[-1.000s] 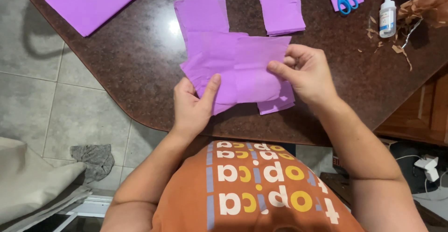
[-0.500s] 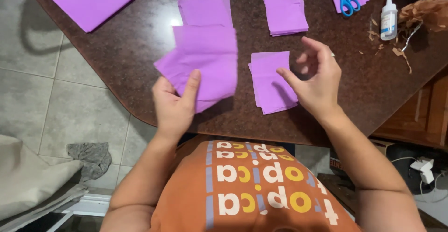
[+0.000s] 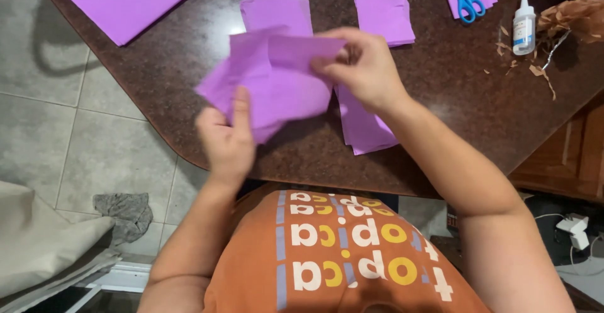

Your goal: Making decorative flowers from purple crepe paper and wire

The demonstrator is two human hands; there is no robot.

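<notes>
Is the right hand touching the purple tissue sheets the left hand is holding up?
Touching. The head view shows the right hand pinching the top edge of the purple tissue sheets, while the left hand grips their lower edge with its thumb.

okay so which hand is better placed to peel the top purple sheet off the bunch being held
Likely the right hand. Its fingers already pinch the upper edge of the purple tissue sheets, above the small stack on the table. The left hand grips the bunch's lower corner with its thumb on top, steadying it.
</notes>
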